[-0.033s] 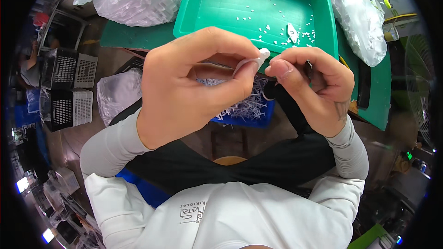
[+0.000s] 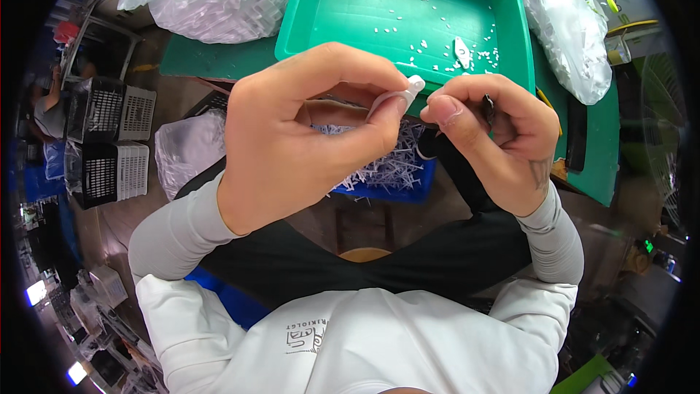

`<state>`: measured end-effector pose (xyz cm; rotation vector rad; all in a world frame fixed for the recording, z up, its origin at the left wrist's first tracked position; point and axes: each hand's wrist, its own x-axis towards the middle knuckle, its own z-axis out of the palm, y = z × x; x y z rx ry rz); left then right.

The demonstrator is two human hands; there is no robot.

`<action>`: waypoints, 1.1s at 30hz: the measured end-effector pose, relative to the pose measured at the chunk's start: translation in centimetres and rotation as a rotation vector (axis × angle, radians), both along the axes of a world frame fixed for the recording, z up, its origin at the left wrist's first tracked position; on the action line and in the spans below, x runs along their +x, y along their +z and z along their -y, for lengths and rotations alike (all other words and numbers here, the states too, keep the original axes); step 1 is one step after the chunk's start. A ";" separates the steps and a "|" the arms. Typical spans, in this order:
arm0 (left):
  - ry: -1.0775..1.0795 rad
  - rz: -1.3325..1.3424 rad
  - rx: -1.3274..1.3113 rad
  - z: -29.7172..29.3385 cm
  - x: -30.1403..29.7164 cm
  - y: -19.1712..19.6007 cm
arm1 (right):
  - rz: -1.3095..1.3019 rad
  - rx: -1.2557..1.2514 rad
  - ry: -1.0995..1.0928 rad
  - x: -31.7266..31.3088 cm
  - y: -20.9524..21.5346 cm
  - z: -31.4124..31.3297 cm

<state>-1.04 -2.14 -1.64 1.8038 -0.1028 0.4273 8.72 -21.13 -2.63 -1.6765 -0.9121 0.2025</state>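
Observation:
My left hand (image 2: 306,138) pinches a small white plastic part (image 2: 415,85) between thumb and forefinger, its rounded end sticking out past the fingertips. Close by on the right, my right hand (image 2: 496,131) has its thumb and forefinger pressed together. A slim dark object (image 2: 488,106) shows among its curled fingers; its kind is hidden. A narrow gap separates the two hands, which are raised in front of the near edge of a green tray (image 2: 350,0). Inside the tray lie a flat white plastic piece (image 2: 461,52) and many tiny white bits.
Filled clear plastic bags (image 2: 219,0) flank the tray on the green table (image 2: 197,60), another bag (image 2: 569,44) being on its right. Below my hands stands a blue bin (image 2: 419,182) of thin white plastic pieces. Stacked crates (image 2: 98,171) are at the left, with a person (image 2: 49,113) beyond.

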 end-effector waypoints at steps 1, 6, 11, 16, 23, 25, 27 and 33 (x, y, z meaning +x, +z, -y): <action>0.030 -0.021 -0.011 0.0 0.0 0.2 | 0.015 0.003 0.011 0.1 0.2 0.1; 0.043 0.005 0.025 -0.9 0.9 -0.4 | 0.023 -0.214 0.414 0.3 0.0 0.6; 0.462 0.155 0.446 -5.5 9.0 2.9 | 0.250 -0.391 0.698 -2.1 -4.1 0.9; 0.446 0.225 0.671 -11.9 22.6 7.1 | 0.382 -0.502 0.700 -2.2 -3.8 0.8; -0.586 0.344 1.044 0.8 20.4 -5.8 | 0.305 -0.178 0.569 -1.0 -3.1 1.1; -0.570 0.327 1.158 2.5 19.8 -7.2 | 0.305 -0.163 0.543 -0.6 -2.4 0.9; -0.540 0.299 1.225 2.3 19.8 -7.3 | 0.327 -0.108 0.477 -0.4 -2.4 0.9; -0.291 -0.272 -0.026 -0.4 13.7 -2.1 | 0.149 -0.017 0.243 0.4 -0.3 0.9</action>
